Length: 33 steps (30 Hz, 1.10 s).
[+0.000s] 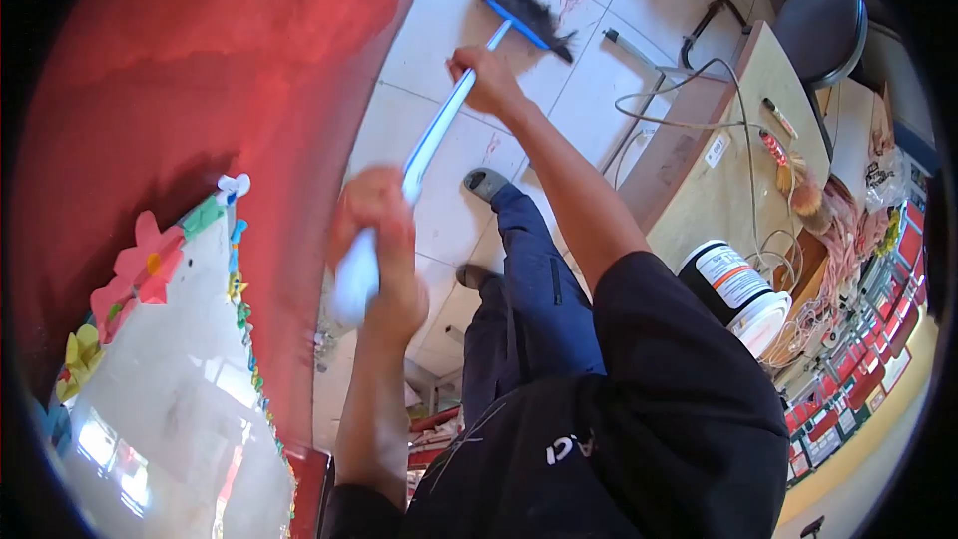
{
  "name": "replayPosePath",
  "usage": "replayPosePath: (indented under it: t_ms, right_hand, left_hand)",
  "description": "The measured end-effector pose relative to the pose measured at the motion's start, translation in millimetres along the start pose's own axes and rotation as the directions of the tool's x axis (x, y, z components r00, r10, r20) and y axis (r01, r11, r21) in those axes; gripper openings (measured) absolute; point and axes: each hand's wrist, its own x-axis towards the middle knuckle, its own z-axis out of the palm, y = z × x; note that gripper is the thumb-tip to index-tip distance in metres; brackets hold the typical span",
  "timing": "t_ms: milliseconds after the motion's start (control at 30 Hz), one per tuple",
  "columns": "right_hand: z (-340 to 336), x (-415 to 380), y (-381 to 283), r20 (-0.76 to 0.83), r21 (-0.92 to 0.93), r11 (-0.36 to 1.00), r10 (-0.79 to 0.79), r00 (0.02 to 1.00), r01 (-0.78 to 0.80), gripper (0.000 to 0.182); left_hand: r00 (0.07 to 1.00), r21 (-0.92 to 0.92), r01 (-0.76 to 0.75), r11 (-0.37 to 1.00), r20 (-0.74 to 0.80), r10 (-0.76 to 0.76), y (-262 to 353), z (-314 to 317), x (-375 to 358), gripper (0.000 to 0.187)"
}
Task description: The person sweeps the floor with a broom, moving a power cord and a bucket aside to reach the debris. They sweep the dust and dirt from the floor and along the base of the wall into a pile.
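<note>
A broom with a white and blue handle (pixel 439 130), a blue head and dark bristles (pixel 529 12) slants across the view. Its bristles rest on the tiled floor, near red marks (pixel 574 0). My right hand (pixel 489 80) is closed around the handle a short way above the head. Higher up, my left hand (pixel 384 250) grips the same handle near its top end; motion blurs this hand and the handle's end. Below the handle are my legs in dark blue trousers (pixel 539 269) and a grey shoe (pixel 486 183).
A red wall (pixel 230 50) rises at left, bearing a whiteboard (pixel 190 379) edged with paper flowers. On the right, a wooden table (pixel 689 185) carries a loose cable (pixel 743 110), brushes (pixel 798 185), a marker (pixel 778 118) and a labelled bucket (pixel 733 289). A dark chair (pixel 823 35) stands beyond.
</note>
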Motion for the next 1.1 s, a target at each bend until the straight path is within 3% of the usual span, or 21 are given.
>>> replayPosePath:
  t_ms: [67,167,200,233,267,333,400,467,533,567,667,767,800,833,867,900,933,967,1000,1033,1100]
  right_hand:
    - [-22,0,-41,0.093,-0.047,0.999,0.027,0.995,-0.023,0.014]
    - [-58,3,-70,-0.063,-0.101,0.995,-0.024,0.998,0.018,0.011]
    - [-81,9,-75,0.003,-0.246,0.969,0.019,1.000,-0.018,0.008]
    - [-87,15,-58,-0.107,-0.319,0.940,0.090,0.990,-0.120,0.012]
    - [-95,19,-31,-0.169,-0.342,0.938,-0.009,0.986,-0.050,0.020]
    - [-117,28,4,-0.287,-0.311,0.944,0.020,0.958,-0.113,0.026]
    - [-126,37,50,-0.346,-0.322,0.946,-0.079,0.935,-0.039,0.018]
    - [-124,53,94,-0.233,-0.451,0.886,-0.228,0.945,0.102,0.018]
    - [-112,73,140,0.048,-0.426,0.887,-0.173,0.984,0.177,0.019]
    - [-103,79,148,0.184,-0.409,0.889,-0.142,0.973,0.207,0.020]
    - [-30,60,136,0.298,-0.343,0.891,-0.198,0.934,0.299,0.027]
    - [65,17,89,0.095,0.075,0.982,-0.183,0.979,0.176,0.031]
    - [83,-7,42,0.044,0.240,0.952,-0.207,0.977,0.191,0.027]
    - [101,-33,4,0.132,0.259,0.960,-0.146,0.980,0.109,0.024]
    - [122,-62,-32,0.080,0.253,0.947,-0.226,0.971,0.199,0.020]
    - [150,-100,-65,0.171,0.362,0.931,-0.020,0.985,-0.044,0.017]
    - [156,-126,-104,0.159,0.388,0.918,-0.152,0.975,0.079,0.018]
    - [169,-152,-136,0.271,0.472,0.881,-0.100,0.958,-0.042,0.016]
    - [187,-176,-155,0.405,0.428,0.901,-0.257,0.878,0.067,0.012]
    - [195,-195,-180,0.591,0.370,0.928,-0.263,0.763,0.033,0.013]
    - [207,-222,-221,0.633,0.429,0.903,-0.329,0.700,0.036,0.014]
  left_hand:
    - [0.967,0.053,-0.158,0.986,0.212,0.143,33,-22,-4,0.024]
    - [0.987,-0.306,-0.152,0.940,0.005,0.161,53,-37,0,0.029]
    - [0.992,-0.367,-0.076,0.927,-0.124,0.032,52,-33,1,0.029]
    - [0.965,-0.441,-0.011,0.897,-0.240,-0.106,44,-18,5,0.028]
    - [0.908,-0.527,0.037,0.849,-0.337,-0.249,33,-1,9,0.029]
    - [0.776,-0.791,0.145,0.594,-0.282,-0.564,3,33,16,0.033]
    - [0.611,-0.840,0.213,0.499,-0.283,-0.739,-24,74,22,0.032]
    - [0.634,-0.768,0.322,0.554,-0.260,-0.728,-57,102,18,0.030]
    - [0.857,-0.271,0.317,0.909,-0.329,-0.397,-114,93,6,0.028]
    - [0.937,0.026,0.240,0.970,-0.267,-0.225,-126,87,5,0.028]
    - [0.984,0.000,0.095,0.995,-0.154,-0.094,-132,57,-10,0.024]
    - [0.987,0.165,-0.126,0.978,-0.077,0.140,-91,-1,-37,0.020]
    - [0.992,0.166,-0.105,0.981,-0.051,0.115,-64,-19,-56,0.021]
    - [0.996,0.169,-0.084,0.982,-0.025,0.090,-36,-37,-74,0.024]
    - [0.998,0.172,-0.064,0.983,0.002,0.065,-8,-54,-93,0.027]
    - [0.997,0.147,-0.033,0.989,-0.071,0.043,10,-67,-113,0.032]
    - [0.991,0.119,-0.014,0.993,-0.132,0.030,30,-77,-125,0.032]
    - [0.979,0.182,-0.014,0.983,-0.199,0.051,43,-86,-136,0.034]
    - [0.971,0.205,0.040,0.978,-0.237,0.009,54,-94,-146,0.037]
    - [0.960,0.237,0.113,0.965,-0.277,-0.044,61,-99,-157,0.037]
    - [0.899,0.277,0.164,0.947,-0.437,-0.028,79,-115,-180,0.037]
